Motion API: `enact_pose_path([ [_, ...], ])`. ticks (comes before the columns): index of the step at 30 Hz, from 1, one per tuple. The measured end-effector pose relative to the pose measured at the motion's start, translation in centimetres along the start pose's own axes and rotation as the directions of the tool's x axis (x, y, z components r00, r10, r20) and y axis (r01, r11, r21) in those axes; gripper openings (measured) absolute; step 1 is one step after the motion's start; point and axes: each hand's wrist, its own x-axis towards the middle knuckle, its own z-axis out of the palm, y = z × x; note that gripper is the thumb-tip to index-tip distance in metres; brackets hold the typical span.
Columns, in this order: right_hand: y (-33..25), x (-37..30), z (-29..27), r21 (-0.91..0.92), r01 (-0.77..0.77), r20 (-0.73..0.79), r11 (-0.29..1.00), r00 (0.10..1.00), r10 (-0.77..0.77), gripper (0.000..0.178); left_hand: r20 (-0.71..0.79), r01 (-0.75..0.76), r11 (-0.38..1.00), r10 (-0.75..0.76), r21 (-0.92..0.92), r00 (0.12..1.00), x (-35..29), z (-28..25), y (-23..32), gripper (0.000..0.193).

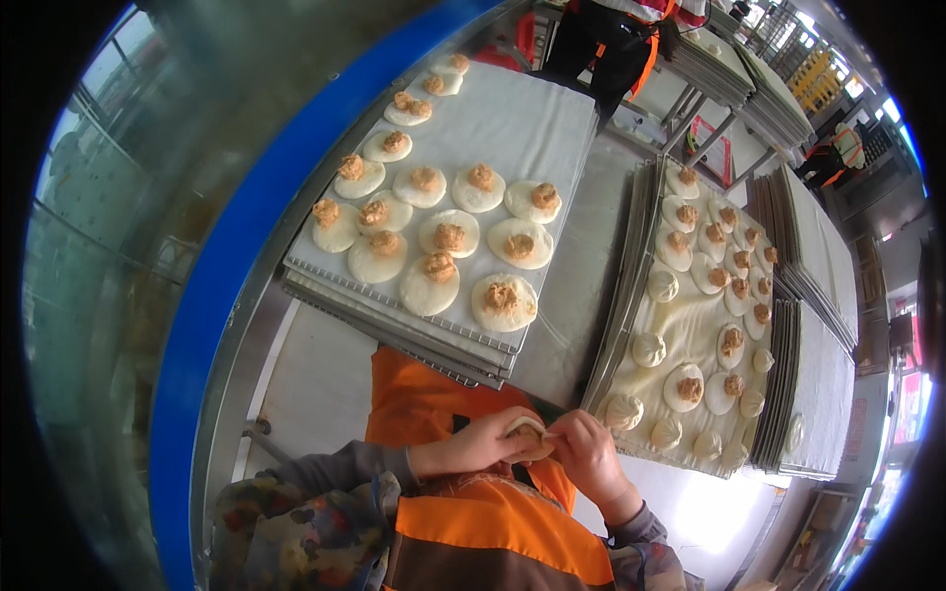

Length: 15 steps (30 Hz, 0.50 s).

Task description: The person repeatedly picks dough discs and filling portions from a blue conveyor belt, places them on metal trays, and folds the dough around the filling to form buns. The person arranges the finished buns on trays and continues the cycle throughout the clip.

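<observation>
In front of my orange apron (507, 517), my left hand (461, 448) cups a partly gathered bun (528, 429), its dough wrapper folded up around brown filling. My right hand (591, 458) pinches the wrapper's edge from the other side, fingers closed on the dough. Ahead to the left, flat round dough wrappers topped with filling, such as the near one (504, 302), lie on a paper-lined wire rack (522, 108). Over to the right, a cloth-covered tray (641, 320) carries both open filled wrappers (731, 347) and closed pleated buns (623, 412).
A blue-edged rail (232, 256) curves along my left side. Stacked trays (813, 384) stand beyond the right tray, with more stacks (709, 64) farther back. A metal table surface (581, 266) lies between the racks. One person (601, 39) stands at the far end, another (836, 156) far right.
</observation>
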Motion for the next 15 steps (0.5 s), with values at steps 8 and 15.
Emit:
enact_pose_path([
  [8, 0.0, -0.2, -0.3, 0.199, -0.234, -0.021, 0.951, 0.97, 0.243, 0.023, 0.008, -0.25, 0.932, 0.257, 0.263, 0.966, 0.8, -0.4, 0.0, 0.044],
  [15, -0.5, -0.1, -0.8, 0.15, -0.155, -0.055, 0.977, 0.985, 0.164, 0.024, 0.006, 0.025, 0.992, -0.025, -0.124, 1.0, -0.1, 0.8, 1.1, 0.039],
])
